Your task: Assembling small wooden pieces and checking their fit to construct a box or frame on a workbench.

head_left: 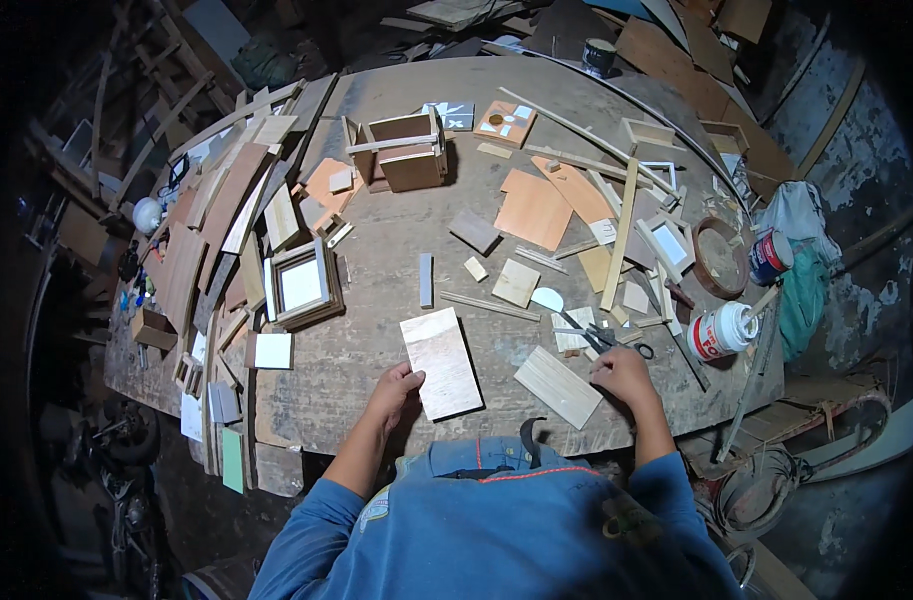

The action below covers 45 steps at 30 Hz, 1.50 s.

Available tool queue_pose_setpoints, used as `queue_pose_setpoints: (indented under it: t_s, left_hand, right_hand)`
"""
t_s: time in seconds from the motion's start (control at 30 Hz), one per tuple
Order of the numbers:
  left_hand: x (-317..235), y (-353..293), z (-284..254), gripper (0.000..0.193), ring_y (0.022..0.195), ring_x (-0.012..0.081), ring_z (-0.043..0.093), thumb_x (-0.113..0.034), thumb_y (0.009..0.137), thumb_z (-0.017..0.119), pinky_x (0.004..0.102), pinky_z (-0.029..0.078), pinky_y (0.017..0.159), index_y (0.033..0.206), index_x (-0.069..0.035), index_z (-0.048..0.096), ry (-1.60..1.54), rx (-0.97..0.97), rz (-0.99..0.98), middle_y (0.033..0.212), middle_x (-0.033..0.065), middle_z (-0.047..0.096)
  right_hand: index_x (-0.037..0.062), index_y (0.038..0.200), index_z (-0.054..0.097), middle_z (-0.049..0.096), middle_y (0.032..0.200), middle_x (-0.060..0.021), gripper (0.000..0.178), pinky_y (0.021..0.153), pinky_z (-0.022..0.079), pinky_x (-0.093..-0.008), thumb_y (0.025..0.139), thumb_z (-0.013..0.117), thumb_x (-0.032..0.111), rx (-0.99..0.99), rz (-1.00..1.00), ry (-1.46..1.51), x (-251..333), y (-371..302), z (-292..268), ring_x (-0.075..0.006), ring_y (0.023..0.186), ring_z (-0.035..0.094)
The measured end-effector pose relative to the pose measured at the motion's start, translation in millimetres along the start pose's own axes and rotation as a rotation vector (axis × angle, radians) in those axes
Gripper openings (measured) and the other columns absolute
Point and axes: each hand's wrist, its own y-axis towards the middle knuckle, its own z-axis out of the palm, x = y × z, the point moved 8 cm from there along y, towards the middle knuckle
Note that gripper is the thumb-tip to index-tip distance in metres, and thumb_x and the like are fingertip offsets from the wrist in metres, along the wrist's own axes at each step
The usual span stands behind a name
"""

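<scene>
My left hand (394,391) grips the left edge of a pale rectangular wooden board (443,365), thumb on top, near the table's front edge. On the right, my right hand (624,377) has its fingers curled, right beside the dark handles of a pair of scissors (602,336). What it holds, if anything, is hidden. Just left of that hand lies a second pale board (558,387) with grooves along its length. Past the scissors sit a small light square with markings (573,330) and a white half-round piece (548,299).
An open wooden box frame (398,150) stands at the back, and a stacked square frame (303,285) at the left. Planks (183,278) crowd the left side. Strips, a round wooden ring (720,258) and a white tub (723,331) fill the right.
</scene>
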Motion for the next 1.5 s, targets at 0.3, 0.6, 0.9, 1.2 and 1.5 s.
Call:
queue_pose_setpoints:
  t_s: [0.3, 0.6, 0.9, 1.2, 1.5]
  left_hand:
    - [-4, 8, 27, 0.026, 0.09, 0.0147, 0.06, -0.006, 0.088, 0.052, 0.0279, 0.046, 0.084, 0.112, 0.002, 0.058, 0.012, 0.035, 0.027, 0.102, 0.0074, 0.064]
    - [-12, 19, 65, 0.027, 0.087, 0.0122, 0.059, -0.006, 0.089, 0.053, 0.0266, 0.046, 0.081, 0.114, 0.002, 0.058, 0.029, 0.133, 0.039, 0.1, 0.0055, 0.064]
    - [-3, 33, 45, 0.024, 0.085, 0.0112, 0.059, -0.008, 0.089, 0.053, 0.0254, 0.046, 0.08, 0.11, 0.002, 0.059, 0.059, 0.125, 0.021, 0.097, 0.0044, 0.065]
    - [-2, 26, 20, 0.017, 0.067, 0.0058, 0.051, -0.012, 0.087, 0.058, 0.0215, 0.042, 0.064, 0.099, -0.001, 0.062, 0.325, 0.076, 0.052, 0.079, -0.0024, 0.06]
    - [-11, 43, 15, 0.013, 0.056, 0.0027, 0.043, -0.008, 0.084, 0.062, 0.0201, 0.035, 0.051, 0.095, -0.002, 0.062, 0.378, -0.048, 0.17, 0.067, -0.0055, 0.054]
  right_hand:
    - [0.0075, 0.075, 0.068, 0.065, 0.071, -0.0136, 0.02, 0.061, 0.049, -0.0376, 0.073, 0.065, 0.027, -0.091, -0.076, 0.053, 28, 41, 21, -0.03, 0.066, 0.063]
    - [0.0057, 0.079, 0.067, 0.063, 0.067, -0.0129, 0.027, 0.058, 0.047, -0.0329, 0.082, 0.063, 0.032, 0.035, -0.12, 0.358, 57, 77, 68, -0.0227, 0.06, 0.06]
    - [0.0047, 0.094, 0.066, 0.067, 0.075, -0.0097, 0.025, 0.059, 0.048, -0.0303, 0.078, 0.068, 0.023, 0.103, -0.084, 0.465, 103, 70, 82, -0.0191, 0.063, 0.062]
    - [0.0078, 0.092, 0.068, 0.067, 0.08, -0.0141, 0.022, 0.065, 0.05, -0.0383, 0.081, 0.059, 0.025, 0.102, -0.17, 0.327, 111, 67, 90, -0.0306, 0.072, 0.064]
    - [0.0066, 0.088, 0.068, 0.065, 0.074, -0.013, 0.018, 0.061, 0.048, -0.0342, 0.079, 0.062, 0.021, -0.006, -0.194, 0.146, 124, 78, 90, -0.0259, 0.065, 0.062]
